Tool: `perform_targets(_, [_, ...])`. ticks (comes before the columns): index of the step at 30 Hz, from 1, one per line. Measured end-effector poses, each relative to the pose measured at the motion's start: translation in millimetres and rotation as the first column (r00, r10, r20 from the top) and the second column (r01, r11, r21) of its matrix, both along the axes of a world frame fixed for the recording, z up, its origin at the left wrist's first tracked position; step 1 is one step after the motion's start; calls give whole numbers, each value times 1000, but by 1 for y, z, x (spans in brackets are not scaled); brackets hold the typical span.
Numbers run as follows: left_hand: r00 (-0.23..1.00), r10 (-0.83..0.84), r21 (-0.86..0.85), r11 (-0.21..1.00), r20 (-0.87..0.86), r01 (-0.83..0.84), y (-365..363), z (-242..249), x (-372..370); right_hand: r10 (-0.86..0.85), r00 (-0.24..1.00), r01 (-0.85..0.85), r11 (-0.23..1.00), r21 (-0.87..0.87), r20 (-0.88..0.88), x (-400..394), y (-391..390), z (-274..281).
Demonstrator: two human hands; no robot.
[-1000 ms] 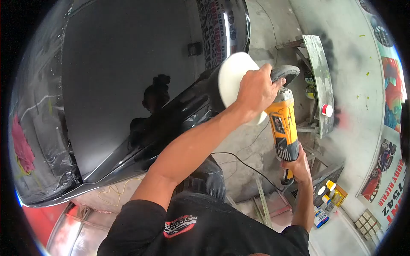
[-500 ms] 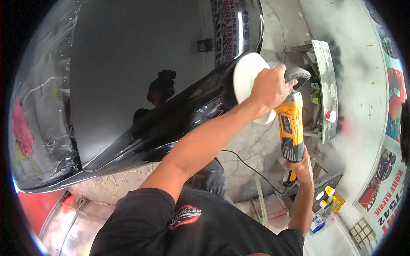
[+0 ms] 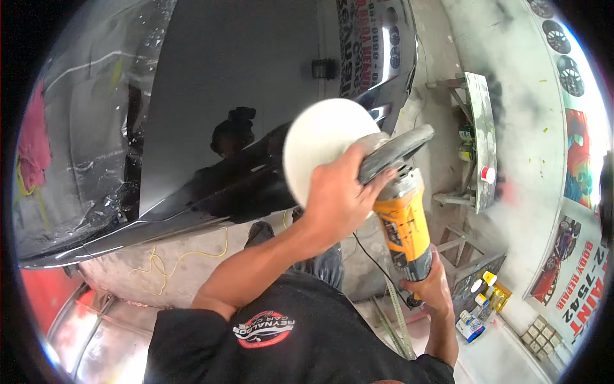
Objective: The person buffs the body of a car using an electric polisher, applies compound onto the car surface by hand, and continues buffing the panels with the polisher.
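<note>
A yellow and black polisher [image 3: 406, 224] is held in both hands. My left hand [image 3: 336, 195] is closed round its black loop handle [image 3: 400, 152], close to the head. Lower down, my right hand [image 3: 435, 285] wraps the rear grip at the body's dark end. The round white pad [image 3: 323, 141] faces the car and overlaps the lower edge of its glossy black panel [image 3: 224, 70] in this view. Reflections of a person and of banner lettering show in the paint.
Clear plastic sheeting [image 3: 89, 115] covers the car at left, with a pink cloth [image 3: 35, 141] on it. A yellow cord [image 3: 155, 265] lies on the floor; a black cord [image 3: 374, 259] hangs by the polisher. At right are a wooden stand [image 3: 481, 141] and several bottles [image 3: 484, 307].
Both hands have brought the polisher left and toward my body, and it has tilted. The pad now shows more of its round face. The view has shifted slightly.
</note>
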State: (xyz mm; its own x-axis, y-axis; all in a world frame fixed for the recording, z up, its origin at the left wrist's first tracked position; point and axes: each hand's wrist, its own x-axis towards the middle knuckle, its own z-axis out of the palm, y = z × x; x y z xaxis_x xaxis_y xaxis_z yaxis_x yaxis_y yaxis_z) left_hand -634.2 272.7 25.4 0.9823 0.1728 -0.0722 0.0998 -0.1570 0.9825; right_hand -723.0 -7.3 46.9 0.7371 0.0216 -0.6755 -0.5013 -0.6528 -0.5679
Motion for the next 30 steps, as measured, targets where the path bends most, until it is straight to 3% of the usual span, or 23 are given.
perform_targets(4, [971,105,132,988,-217,-77,62,32,-73,86,992,-74,990,117,-96,-30,39,5])
perform_targets(5, [974,144,161,980,-174,-116,74,31,-93,223,974,-220,973,71,-42,-35,44,4])
perform_targets(6, [969,214,152,969,-125,-195,81,32,-109,254,965,-249,965,85,-62,-36,53,5])
perform_targets(7, [968,237,242,947,-79,-212,91,34,-123,285,955,-277,956,100,-82,-34,64,9])
perform_targets(11, [956,288,261,928,-57,-264,101,45,-139,324,944,-315,941,125,-59,-36,74,12])
perform_targets(14, [973,219,296,936,-76,-188,90,42,-117,316,949,-314,946,76,-20,-29,63,15])
perform_targets(21, [995,53,-88,994,-81,-60,10,13,-16,87,996,-87,996,-18,8,6,-5,15])
perform_targets(25, [998,-54,44,997,-36,55,-43,-23,46,41,998,-37,996,-81,46,39,-46,5])
perform_targets(30, [990,-28,5,1000,141,27,-111,-72,116,-134,991,133,989,-57,-18,70,-93,-21])
